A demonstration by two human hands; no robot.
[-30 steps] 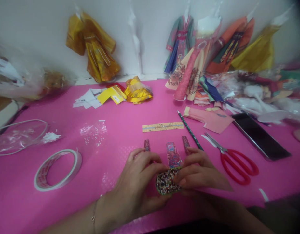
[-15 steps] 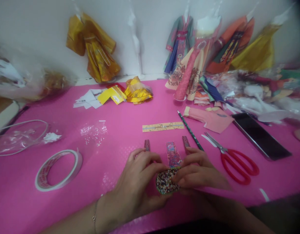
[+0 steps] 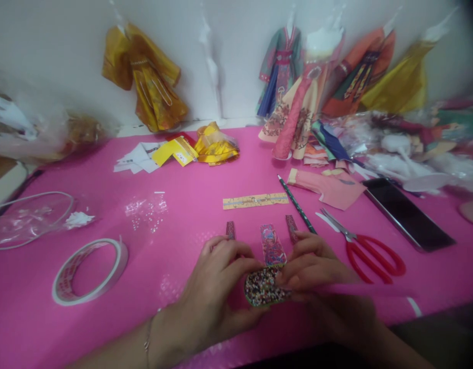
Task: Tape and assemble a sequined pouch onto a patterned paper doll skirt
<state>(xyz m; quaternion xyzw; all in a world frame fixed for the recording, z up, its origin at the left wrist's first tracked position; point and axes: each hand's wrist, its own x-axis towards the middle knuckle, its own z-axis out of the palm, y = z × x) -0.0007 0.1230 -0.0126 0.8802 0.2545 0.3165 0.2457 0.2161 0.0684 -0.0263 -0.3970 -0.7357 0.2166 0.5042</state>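
Note:
My left hand (image 3: pixel 217 279) curls around a small oval container with a green rim, full of tiny multicoloured beads (image 3: pixel 261 287). Over its right side, the fingers of my right hand (image 3: pixel 323 269) are pinched together. A long pink pen-like stick (image 3: pixel 359 290) runs out rightward from that hand; its tip is hidden by the fingers. Just beyond the container lies a patterned red-blue fabric strip (image 3: pixel 273 243). Two narrow dark red strips, one on the left (image 3: pixel 230 229) and one on the right (image 3: pixel 291 228), lie partly behind my fingers.
Around the hands are a tan patterned strip (image 3: pixel 255 201), dark pencil (image 3: pixel 296 202), red-handled scissors (image 3: pixel 375 253), phone (image 3: pixel 409 212), pink fabric piece (image 3: pixel 329 187), tape roll (image 3: pixel 119 266) and scattered clear gems (image 3: pixel 146 210). Doll dresses (image 3: pixel 155 82) stand along the wall.
My right hand has shifted slightly right over the beads. The pink stick now lies lower and shows more plainly, crossing the scissors' handles. The whole view has moved a little.

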